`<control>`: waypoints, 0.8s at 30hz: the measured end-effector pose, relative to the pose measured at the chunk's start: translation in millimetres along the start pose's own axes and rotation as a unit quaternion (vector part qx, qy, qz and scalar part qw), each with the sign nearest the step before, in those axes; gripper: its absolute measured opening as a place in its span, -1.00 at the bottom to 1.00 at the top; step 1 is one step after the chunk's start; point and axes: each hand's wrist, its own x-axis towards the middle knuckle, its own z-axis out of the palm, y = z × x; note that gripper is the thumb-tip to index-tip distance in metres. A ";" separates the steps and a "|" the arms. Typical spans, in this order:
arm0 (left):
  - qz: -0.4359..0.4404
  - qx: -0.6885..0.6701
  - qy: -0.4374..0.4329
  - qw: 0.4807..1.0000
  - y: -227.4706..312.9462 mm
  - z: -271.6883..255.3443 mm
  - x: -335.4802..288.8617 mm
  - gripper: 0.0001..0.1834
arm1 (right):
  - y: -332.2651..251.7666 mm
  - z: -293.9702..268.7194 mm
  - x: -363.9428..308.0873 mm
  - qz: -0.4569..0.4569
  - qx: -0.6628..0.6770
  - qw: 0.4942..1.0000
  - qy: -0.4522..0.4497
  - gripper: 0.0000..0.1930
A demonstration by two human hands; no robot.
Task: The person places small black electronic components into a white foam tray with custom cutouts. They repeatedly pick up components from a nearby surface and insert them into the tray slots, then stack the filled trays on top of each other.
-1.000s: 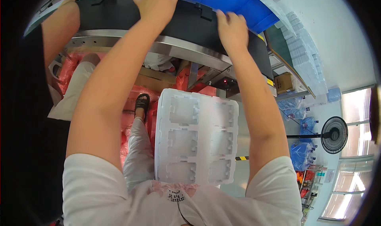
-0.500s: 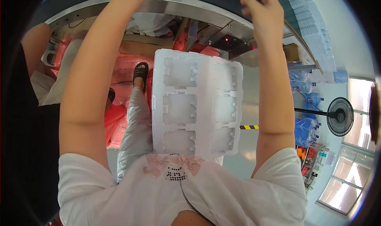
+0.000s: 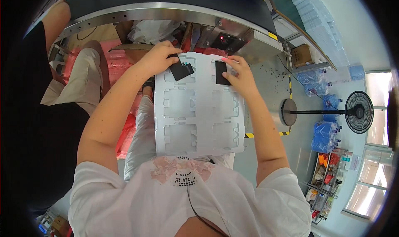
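On my lap lies a white molded plastic tray [image 3: 204, 112] with several squarish recesses in two columns. At its far left recess, my left hand [image 3: 160, 59] pinches a flat black rectangular piece [image 3: 181, 72], which sits at a slant and has a small notched end. My right hand [image 3: 241, 75] grips a second flat black piece [image 3: 222, 73] at the far right recess, lined up almost straight with it. How deep either piece sits in its recess I cannot tell. The nearer recesses hold nothing.
Beyond the tray runs a black conveyor belt [image 3: 166, 6] with a metal edge [image 3: 137, 15]. A metal control box [image 3: 257, 48] hangs under it. A person in black sits close on my left [image 3: 45, 154]. A standing fan [image 3: 358, 112] and blue water jugs [image 3: 323, 136] are at right.
Both hands have come down from the belt to the tray's far recesses, each with a black piece. The view has shifted, showing more of the belt.
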 end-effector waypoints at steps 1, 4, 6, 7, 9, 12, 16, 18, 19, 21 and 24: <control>-0.020 -0.033 -0.011 0.999 -0.7 -0.9 -0.4 -0.69 | -1.8 6.8 -11.0 -0.040 -0.035 0.998 0.029 -0.65; -0.057 -0.117 -0.042 0.991 3.5 -17.3 6.7 -0.69 | -1.3 23.0 -43.7 -0.100 -0.103 0.989 0.042 -0.68; -0.057 -0.147 -0.057 0.986 14.1 -33.7 15.3 -0.70 | -0.4 32.0 -52.0 -0.146 -0.125 0.978 0.082 -0.70; -0.052 -0.133 -0.061 0.988 12.4 -33.5 20.2 -0.72 | -1.8 32.4 -52.1 -0.139 -0.118 0.980 0.076 -0.70; -0.033 -0.066 -0.090 0.993 21.2 -24.8 22.9 -0.72 | -5.6 29.2 -51.3 -0.126 -0.105 0.984 0.065 -0.71; 0.086 0.072 -0.036 0.993 12.4 9.4 19.4 -0.74 | -5.6 30.2 -51.6 -0.129 -0.121 0.982 0.072 -0.71; 0.057 0.117 0.072 0.989 17.6 28.4 -2.1 -0.71 | -4.5 29.7 -51.0 -0.129 -0.110 0.983 0.071 -0.70; 0.062 0.135 0.109 0.983 27.4 29.7 -15.6 -0.65 | -10.1 27.6 -52.3 -0.117 -0.103 0.985 0.078 -0.70; 0.072 0.154 0.127 0.977 38.9 26.2 -23.9 -0.61 | -13.3 25.3 -49.4 -0.128 -0.105 0.980 0.113 -0.71; 0.063 0.183 0.143 0.971 39.2 27.6 -29.3 -0.51 | -25.6 18.1 -35.8 -0.152 -0.105 0.966 0.180 -0.71; 0.002 0.200 0.120 0.972 28.0 34.3 -34.6 -0.32 | -61.2 -5.4 21.1 -0.186 -0.018 0.947 0.261 -0.74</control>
